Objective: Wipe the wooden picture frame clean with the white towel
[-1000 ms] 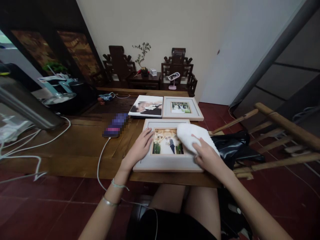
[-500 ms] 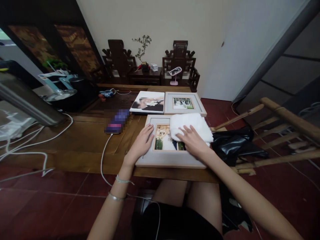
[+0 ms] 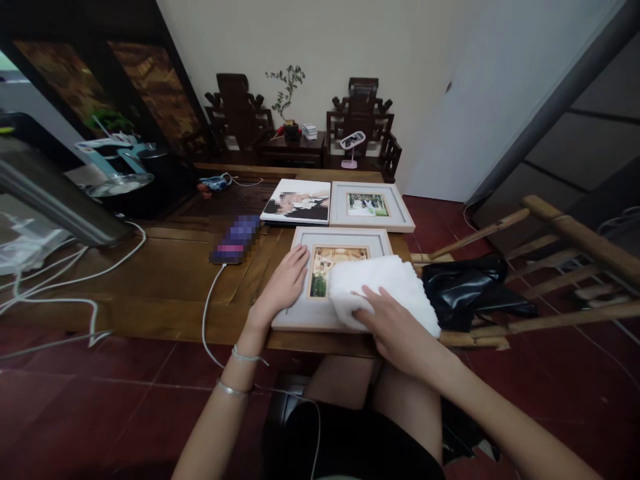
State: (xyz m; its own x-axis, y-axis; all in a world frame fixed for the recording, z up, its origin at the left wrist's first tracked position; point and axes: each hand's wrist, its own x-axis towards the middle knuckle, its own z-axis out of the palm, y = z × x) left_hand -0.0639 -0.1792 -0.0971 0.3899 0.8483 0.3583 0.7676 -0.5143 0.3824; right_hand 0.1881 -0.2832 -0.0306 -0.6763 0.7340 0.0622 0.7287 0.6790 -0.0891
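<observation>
A light picture frame (image 3: 296, 315) lies flat at the table's near edge, with a wood-rimmed photo (image 3: 320, 263) in its middle. My left hand (image 3: 284, 283) rests on the frame's left side, fingers stretched out and laid flat. With my right hand (image 3: 390, 317) I hold a folded white towel (image 3: 387, 277), pressed down over the frame's right half. The towel hides the right part of the photo and the frame's lower right corner. My right fingertips are bent into the towel, and the thumb is partly hidden.
Behind lie a second framed photo (image 3: 367, 204) and a white-edged photo panel (image 3: 297, 201). A phone (image 3: 235, 240) with a white charging cable is to the left. Further left are tangled cables (image 3: 50, 300) and a grey cylinder (image 3: 60, 187). A wooden chair (image 3: 575, 233) with a black bag (image 3: 465, 287) stands at right.
My right hand has drawn the towel down toward me and slightly right across the frame, uncovering the photo's upper right. My left hand stays in place.
</observation>
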